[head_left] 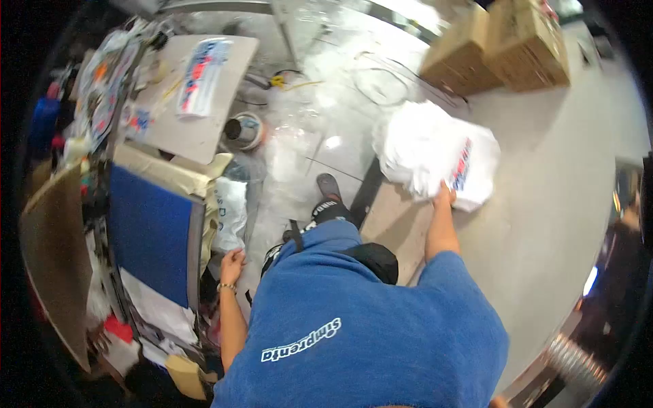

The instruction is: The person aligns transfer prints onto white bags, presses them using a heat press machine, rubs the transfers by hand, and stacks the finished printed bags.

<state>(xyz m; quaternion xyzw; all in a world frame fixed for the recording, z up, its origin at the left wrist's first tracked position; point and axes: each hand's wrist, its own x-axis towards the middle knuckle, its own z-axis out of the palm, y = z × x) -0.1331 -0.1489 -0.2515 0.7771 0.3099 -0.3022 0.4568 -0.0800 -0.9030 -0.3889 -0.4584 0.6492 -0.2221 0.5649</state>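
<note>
On the grey table at the right lies a bundle of white cloth [415, 146] with red and blue print on its near part. My right hand [445, 195] holds the near edge of this bundle, its fingers partly hidden by the cloth. My left hand [232, 265] hangs low at my left side, a bracelet on its wrist. Its fingers are loosely bent and apart, with nothing seen in them. Just beyond it is a white plastic bag with dark letters [231, 214], beside a blue panel in a grey frame [151, 228].
Two cardboard boxes [527, 44] stand at the table's far end [544, 177]. A bucket [252, 129], cables and clear plastic lie on the floor. At the far left, a board [160, 139] bears a printed sheet [204, 78] beside clutter. A brown panel [58, 262] leans nearby.
</note>
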